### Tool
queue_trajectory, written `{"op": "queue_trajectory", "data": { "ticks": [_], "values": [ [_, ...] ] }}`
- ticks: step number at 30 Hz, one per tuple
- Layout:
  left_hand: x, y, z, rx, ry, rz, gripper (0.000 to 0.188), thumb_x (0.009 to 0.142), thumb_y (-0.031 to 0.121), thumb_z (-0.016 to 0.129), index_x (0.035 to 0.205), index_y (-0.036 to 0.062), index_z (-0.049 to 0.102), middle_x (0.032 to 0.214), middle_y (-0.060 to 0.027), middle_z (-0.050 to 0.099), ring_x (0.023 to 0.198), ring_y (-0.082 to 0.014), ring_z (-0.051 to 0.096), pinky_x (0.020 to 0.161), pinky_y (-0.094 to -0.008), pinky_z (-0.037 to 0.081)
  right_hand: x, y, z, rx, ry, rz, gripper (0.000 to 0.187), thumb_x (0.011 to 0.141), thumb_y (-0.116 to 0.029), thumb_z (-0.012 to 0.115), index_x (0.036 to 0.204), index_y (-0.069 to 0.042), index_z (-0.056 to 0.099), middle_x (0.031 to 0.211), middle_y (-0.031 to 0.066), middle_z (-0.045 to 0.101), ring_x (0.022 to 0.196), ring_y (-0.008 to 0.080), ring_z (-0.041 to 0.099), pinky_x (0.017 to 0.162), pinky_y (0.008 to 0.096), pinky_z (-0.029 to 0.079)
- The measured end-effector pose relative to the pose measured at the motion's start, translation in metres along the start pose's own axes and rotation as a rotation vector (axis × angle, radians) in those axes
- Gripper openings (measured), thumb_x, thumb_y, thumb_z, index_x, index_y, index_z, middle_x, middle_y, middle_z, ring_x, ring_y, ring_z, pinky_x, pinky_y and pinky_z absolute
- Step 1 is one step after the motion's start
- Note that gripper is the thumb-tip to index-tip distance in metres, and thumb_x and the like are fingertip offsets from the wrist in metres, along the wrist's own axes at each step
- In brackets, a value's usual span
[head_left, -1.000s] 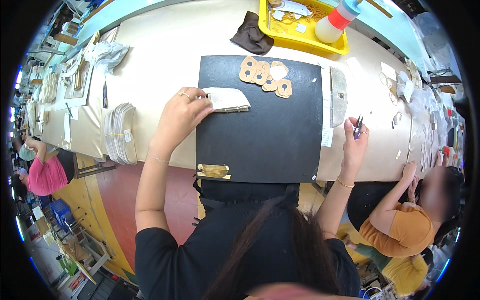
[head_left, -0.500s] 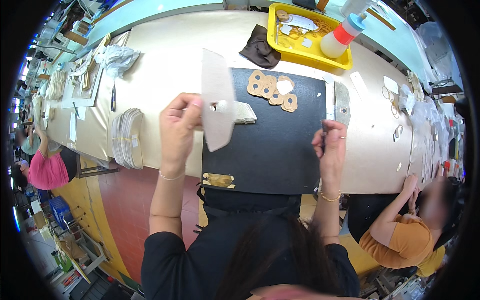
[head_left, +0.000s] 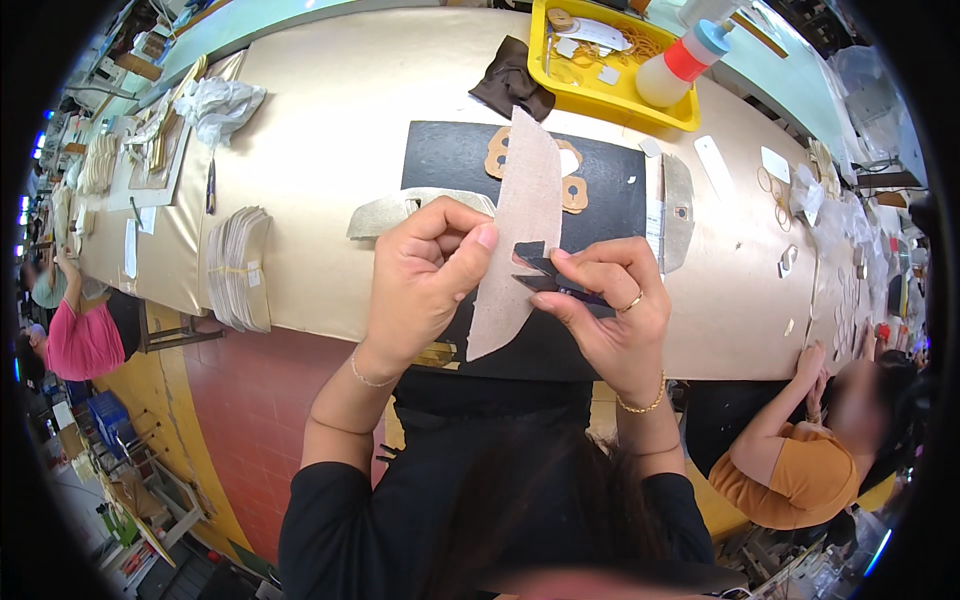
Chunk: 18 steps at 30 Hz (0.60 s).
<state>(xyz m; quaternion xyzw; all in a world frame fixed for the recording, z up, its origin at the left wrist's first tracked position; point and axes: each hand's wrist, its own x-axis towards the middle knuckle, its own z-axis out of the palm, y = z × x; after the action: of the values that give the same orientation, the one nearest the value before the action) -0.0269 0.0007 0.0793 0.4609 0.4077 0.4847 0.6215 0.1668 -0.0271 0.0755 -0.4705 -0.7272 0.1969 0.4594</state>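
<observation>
Over the black board (head_left: 620, 190), the left-hand grip (head_left: 425, 285) is pinching a pale panel (head_left: 530, 190); the right-hand grip (head_left: 620, 310) is holding dark snips (head_left: 540, 284) at the panel's middle.

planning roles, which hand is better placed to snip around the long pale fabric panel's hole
Right, seemingly: the right hand holds small dark-bladed snips, blades at the hole; the left hand holds the panel by its edge.

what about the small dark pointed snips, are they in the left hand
No, the small dark pointed snips are held in the right hand.
</observation>
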Motion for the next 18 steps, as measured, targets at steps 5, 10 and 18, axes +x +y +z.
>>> {"op": "queue_trajectory", "data": {
  "ticks": [5,10,18],
  "values": [
    [-0.0021,0.0006,0.0074,0.027,0.037,0.032,0.010,0.098,0.009,0.060,0.093,0.0001,0.062,0.067,0.0050,0.058,0.057,0.0010,0.042,0.052,-0.0178,0.032,-0.0020,-0.0016,-0.0008,0.041,-0.008,0.040,0.034,0.067,-0.008,0.087,0.098,-0.003,0.073,0.088,0.0065,0.062,0.068,0.0173,0.063,0.058,0.0276,0.052],
    [-0.0024,0.0005,0.0085,0.087,0.052,0.027,0.010,0.097,0.007,0.062,0.091,-0.0004,0.062,0.065,0.0043,0.059,0.057,0.0007,0.044,0.051,-0.0177,0.034,-0.0019,-0.0025,0.0004,0.063,0.019,0.036,0.030,0.067,-0.005,0.086,0.095,-0.003,0.073,0.086,0.0058,0.063,0.066,0.0156,0.061,0.055,0.0270,0.050],
    [-0.0034,0.0004,0.0100,0.164,0.068,0.038,0.009,0.095,0.006,0.063,0.089,-0.0005,0.063,0.065,0.0030,0.061,0.056,0.0003,0.046,0.052,-0.0180,0.037,-0.0063,-0.0001,0.0037,0.063,0.056,0.028,0.029,0.068,-0.004,0.086,0.094,-0.002,0.073,0.085,0.0052,0.063,0.065,0.0132,0.060,0.054,0.0258,0.048]
  ]
}}
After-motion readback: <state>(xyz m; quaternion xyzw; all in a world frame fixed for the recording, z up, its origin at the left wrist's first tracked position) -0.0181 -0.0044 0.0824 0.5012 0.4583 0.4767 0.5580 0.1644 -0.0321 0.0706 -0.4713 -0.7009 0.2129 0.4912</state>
